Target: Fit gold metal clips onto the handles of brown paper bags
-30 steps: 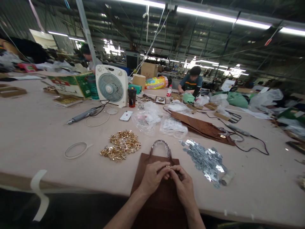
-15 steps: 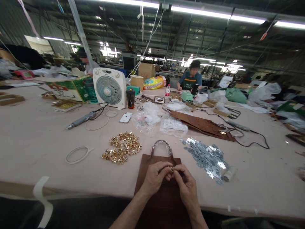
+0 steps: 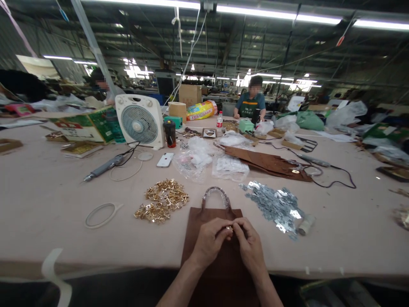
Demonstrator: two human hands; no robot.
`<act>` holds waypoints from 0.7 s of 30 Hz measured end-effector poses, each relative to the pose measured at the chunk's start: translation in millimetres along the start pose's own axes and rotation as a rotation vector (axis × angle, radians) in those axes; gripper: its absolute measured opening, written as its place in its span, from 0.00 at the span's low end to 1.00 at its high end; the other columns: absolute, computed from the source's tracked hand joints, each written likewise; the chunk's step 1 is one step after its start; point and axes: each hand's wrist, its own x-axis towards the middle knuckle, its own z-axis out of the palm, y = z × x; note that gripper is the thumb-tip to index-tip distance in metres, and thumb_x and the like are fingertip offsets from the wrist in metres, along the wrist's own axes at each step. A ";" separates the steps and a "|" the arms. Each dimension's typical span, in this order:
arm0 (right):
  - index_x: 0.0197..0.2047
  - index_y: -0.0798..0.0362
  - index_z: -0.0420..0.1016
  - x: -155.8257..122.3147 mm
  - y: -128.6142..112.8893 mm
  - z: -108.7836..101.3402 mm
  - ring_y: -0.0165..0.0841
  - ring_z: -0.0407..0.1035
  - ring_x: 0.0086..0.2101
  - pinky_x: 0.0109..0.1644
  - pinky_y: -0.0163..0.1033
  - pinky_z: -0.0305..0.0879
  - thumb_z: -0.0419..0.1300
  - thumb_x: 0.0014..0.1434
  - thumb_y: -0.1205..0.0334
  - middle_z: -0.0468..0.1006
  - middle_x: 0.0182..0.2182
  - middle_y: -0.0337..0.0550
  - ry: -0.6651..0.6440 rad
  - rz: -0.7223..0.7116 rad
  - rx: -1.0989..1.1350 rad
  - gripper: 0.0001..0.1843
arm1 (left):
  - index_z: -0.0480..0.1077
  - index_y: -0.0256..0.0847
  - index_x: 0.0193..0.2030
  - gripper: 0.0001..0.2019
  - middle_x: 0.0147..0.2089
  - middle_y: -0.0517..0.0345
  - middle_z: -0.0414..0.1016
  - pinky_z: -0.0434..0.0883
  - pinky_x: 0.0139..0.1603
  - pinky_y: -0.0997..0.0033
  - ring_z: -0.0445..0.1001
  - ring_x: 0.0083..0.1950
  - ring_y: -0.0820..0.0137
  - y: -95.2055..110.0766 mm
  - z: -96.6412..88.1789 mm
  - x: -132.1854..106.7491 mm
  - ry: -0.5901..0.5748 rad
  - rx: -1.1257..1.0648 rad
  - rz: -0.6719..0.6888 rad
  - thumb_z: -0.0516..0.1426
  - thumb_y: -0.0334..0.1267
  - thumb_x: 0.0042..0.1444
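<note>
A brown bag panel (image 3: 200, 217) with a plastic-wrapped handle (image 3: 216, 190) lies at the table's front edge and hangs over it. Above it, my left hand (image 3: 209, 241) and my right hand (image 3: 248, 241) meet, fingers closed in a pinch. Between their fingertips is a small gold metal fitting (image 3: 229, 228), partly hidden, its exact shape unclear. Left of the bag sits a heap of gold metal fittings with prongs (image 3: 162, 200). On the right, flat silver metal plates (image 3: 271, 204) are spread in a pile beside a small pale roll (image 3: 306, 224).
Further back stand a white fan (image 3: 140, 121), a dark cup (image 3: 169, 134) and a phone (image 3: 165, 160). A grey electric screwdriver (image 3: 104, 168) and a tape roll (image 3: 101, 214) lie at left. Brown leather pieces (image 3: 265, 162) lie behind the plates. A person (image 3: 251, 102) sits across the table.
The camera view has shifted slightly, so the table items appear further left. My hands stay together over the bag, with small finger movements around the gold fitting.
</note>
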 end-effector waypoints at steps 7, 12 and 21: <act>0.34 0.50 0.74 0.1 -2.0 -0.6 0.36 0.68 0.35 0.41 0.37 0.66 0.59 0.70 0.47 0.73 0.31 0.40 -0.007 0.034 0.003 0.18 | 0.81 0.45 0.52 0.11 0.40 0.55 0.83 0.75 0.46 0.71 0.80 0.39 0.68 8.8 -2.0 0.6 -0.011 0.030 0.010 0.57 0.39 0.69; 0.37 0.49 0.77 0.7 -4.7 -1.4 0.37 0.71 0.33 0.40 0.38 0.69 0.59 0.68 0.43 0.76 0.31 0.41 -0.010 0.089 0.071 0.19 | 0.79 0.41 0.53 0.12 0.38 0.55 0.83 0.76 0.39 0.72 0.78 0.33 0.70 6.5 -0.2 3.4 0.020 -0.175 -0.102 0.60 0.41 0.66; 0.44 0.31 0.86 -1.7 31.1 5.7 0.56 0.77 0.49 0.46 0.56 0.77 0.74 0.45 0.33 0.83 0.47 0.53 0.099 0.079 -0.053 0.24 | 0.80 0.41 0.54 0.22 0.40 0.50 0.85 0.76 0.40 0.69 0.81 0.36 0.65 -5.5 3.0 -4.1 0.151 -0.207 -0.329 0.66 0.49 0.56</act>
